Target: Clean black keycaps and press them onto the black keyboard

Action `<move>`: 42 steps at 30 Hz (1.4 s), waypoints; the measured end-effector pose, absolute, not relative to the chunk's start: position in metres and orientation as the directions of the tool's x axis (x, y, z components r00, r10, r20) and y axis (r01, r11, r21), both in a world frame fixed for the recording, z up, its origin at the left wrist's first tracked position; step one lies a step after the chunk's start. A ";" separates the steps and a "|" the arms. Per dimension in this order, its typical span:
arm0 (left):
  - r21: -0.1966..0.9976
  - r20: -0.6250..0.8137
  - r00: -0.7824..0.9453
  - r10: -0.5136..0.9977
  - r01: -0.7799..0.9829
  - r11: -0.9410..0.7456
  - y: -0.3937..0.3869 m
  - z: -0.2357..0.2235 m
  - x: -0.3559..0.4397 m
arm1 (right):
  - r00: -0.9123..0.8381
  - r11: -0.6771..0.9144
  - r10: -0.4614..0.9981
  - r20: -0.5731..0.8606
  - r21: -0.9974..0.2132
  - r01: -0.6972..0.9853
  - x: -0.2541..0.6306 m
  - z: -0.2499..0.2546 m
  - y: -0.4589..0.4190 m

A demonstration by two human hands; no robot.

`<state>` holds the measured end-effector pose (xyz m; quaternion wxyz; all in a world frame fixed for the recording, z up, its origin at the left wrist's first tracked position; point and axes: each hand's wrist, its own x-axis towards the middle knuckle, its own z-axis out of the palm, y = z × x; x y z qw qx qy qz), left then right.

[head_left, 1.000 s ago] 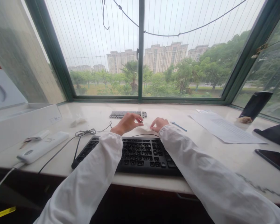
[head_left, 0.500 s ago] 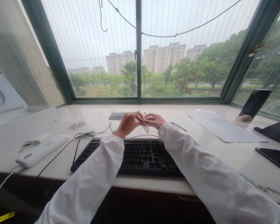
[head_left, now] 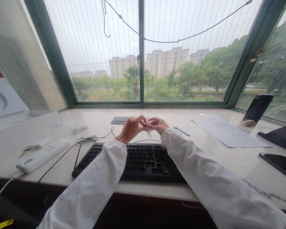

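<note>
While the left hand (head_left: pixel 131 129) and the right hand (head_left: pixel 159 125) are meeting above the far edge of a long black plastic keyboard (head_left: pixel 143 160), a thin, white, tissue-like wad (head_left: pixel 149 133) is hanging between them.
Both hands are pinching it, thumbs and fingertips nearly together; 1 small dark piece (head_left: pixel 146 126) is showing there too, mostly hidden, and which fingers are gripping it I cannot tell. Many of the keyboard's visible sockets are appearing bare, and what look like loose dark grey keycaps (head_left: pixel 120 120) are lying in rows behind the left hand on the white, stone-like surface (head_left: pixel 228 157). So most caps are seemingly sitting off the board, and handling of the small dark piece is looking unfinished.
</note>
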<state>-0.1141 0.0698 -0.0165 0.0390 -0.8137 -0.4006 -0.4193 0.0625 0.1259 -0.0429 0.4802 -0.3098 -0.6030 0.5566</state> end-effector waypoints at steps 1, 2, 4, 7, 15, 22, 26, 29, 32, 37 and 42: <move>0.277 0.709 0.322 0.627 0.690 -0.668 0.070 -0.017 -0.114 | -0.351 0.187 0.907 0.234 -0.969 -0.162 0.063 -0.043 0.127; 0.284 0.705 0.316 0.635 0.695 -0.660 0.070 -0.017 -0.114 | -0.357 0.189 0.904 0.234 -0.969 -0.158 0.063 -0.042 0.128; 0.304 0.696 0.302 0.651 0.698 -0.648 0.070 -0.017 -0.113 | -0.360 0.195 0.903 0.234 -0.971 -0.140 0.063 -0.041 0.129; 0.340 0.686 0.284 0.670 0.688 -0.641 0.070 -0.017 -0.112 | -0.322 0.237 0.915 0.243 -0.970 -0.059 0.063 -0.038 0.129; 0.391 0.716 0.186 0.672 0.690 -0.609 0.073 -0.016 -0.115 | -0.144 0.058 0.987 0.075 -0.992 -0.115 0.066 -0.028 0.122; 0.484 0.679 0.200 0.706 0.601 -0.636 0.067 -0.014 -0.111 | -0.405 -0.067 0.911 0.079 -0.940 -0.335 0.064 -0.033 0.117; 0.414 0.750 0.192 0.633 0.610 -0.676 0.071 -0.015 -0.109 | -0.432 -0.030 0.894 0.120 -0.946 -0.323 0.064 -0.037 0.120; 0.376 0.739 0.244 0.628 0.625 -0.684 0.072 -0.016 -0.110 | -0.396 0.020 0.907 0.143 -0.954 -0.299 0.065 -0.041 0.126; 0.340 0.727 0.279 0.627 0.648 -0.682 0.071 -0.017 -0.110 | -0.412 0.058 0.893 0.180 -0.955 -0.290 0.067 -0.043 0.130; 0.342 0.729 0.272 0.628 0.650 -0.679 0.069 -0.016 -0.109 | -0.406 0.074 0.894 0.188 -0.957 -0.280 0.070 -0.044 0.132; 0.331 0.725 0.283 0.628 0.656 -0.678 0.070 -0.017 -0.110 | -0.348 0.084 0.923 0.165 -0.968 -0.237 0.066 -0.046 0.135</move>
